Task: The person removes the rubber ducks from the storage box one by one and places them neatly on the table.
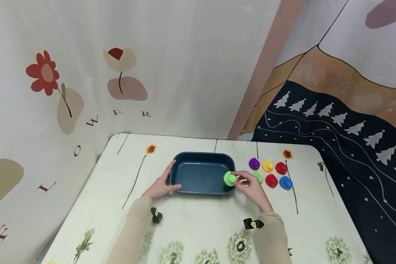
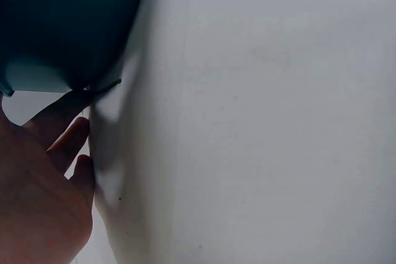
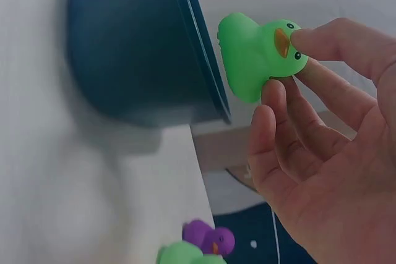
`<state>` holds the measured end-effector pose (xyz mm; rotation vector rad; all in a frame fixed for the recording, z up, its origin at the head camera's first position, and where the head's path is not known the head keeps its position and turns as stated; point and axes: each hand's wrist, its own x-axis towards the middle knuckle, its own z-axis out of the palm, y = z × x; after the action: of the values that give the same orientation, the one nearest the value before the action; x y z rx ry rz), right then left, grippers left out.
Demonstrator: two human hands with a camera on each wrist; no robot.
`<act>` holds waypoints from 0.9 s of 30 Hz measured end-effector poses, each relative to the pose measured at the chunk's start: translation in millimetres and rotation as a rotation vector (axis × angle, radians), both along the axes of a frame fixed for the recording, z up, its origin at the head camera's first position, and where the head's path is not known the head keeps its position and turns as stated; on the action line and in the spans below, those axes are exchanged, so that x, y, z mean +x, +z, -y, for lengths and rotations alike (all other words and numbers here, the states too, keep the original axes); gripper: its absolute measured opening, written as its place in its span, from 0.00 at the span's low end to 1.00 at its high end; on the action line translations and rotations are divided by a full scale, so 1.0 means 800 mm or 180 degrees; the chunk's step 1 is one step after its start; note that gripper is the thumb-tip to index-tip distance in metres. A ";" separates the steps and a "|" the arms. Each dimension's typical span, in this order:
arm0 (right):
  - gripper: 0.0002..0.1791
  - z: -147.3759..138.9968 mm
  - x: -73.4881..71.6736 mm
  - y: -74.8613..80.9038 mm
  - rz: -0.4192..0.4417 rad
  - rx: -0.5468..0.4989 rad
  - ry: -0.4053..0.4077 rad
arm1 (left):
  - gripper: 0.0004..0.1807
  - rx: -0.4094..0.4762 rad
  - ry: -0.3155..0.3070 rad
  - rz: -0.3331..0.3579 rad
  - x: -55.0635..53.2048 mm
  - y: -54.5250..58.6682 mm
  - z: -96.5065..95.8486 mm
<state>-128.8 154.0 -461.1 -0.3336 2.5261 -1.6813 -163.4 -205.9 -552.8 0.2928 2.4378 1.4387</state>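
A dark blue rectangular tub stands on the table. My left hand rests against its left end, thumb by the front corner and a finger along the side. In the left wrist view, fairly straight fingers reach to the tub's wall, the thumb mostly hidden. My right hand pinches a light green rubber duck at the tub's right rim. In the right wrist view, the thumb lies on the duck's head by its orange beak and fingers support it from the other side; the duck is above the rim.
Right of the tub sit more rubber ducks: purple, yellow, red, another red, blue, and a green one partly behind my right hand. A flower-patterned cloth covers the table; printed curtains hang behind.
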 end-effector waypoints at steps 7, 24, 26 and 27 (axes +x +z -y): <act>0.18 -0.028 -0.008 -0.021 0.0028 0.0077 -0.0143 | 0.55 -0.0019 -0.0011 0.0047 -0.002 0.002 -0.001; 0.18 -0.103 -0.005 -0.062 -0.0009 0.0421 -0.0260 | 0.55 -0.0030 -0.0023 0.0038 -0.003 -0.002 -0.001; 0.18 -0.112 -0.001 -0.064 -0.0046 0.0452 -0.0280 | 0.55 0.0004 -0.0022 0.0047 -0.003 -0.002 -0.001; 0.18 -0.116 0.001 -0.065 -0.0060 0.0468 -0.0289 | 0.55 0.0010 -0.0024 0.0044 -0.003 -0.003 -0.002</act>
<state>-127.9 246.7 -512.8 -0.2274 2.6975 -1.5158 -165.8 -204.6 -554.9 0.2914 2.4212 1.4369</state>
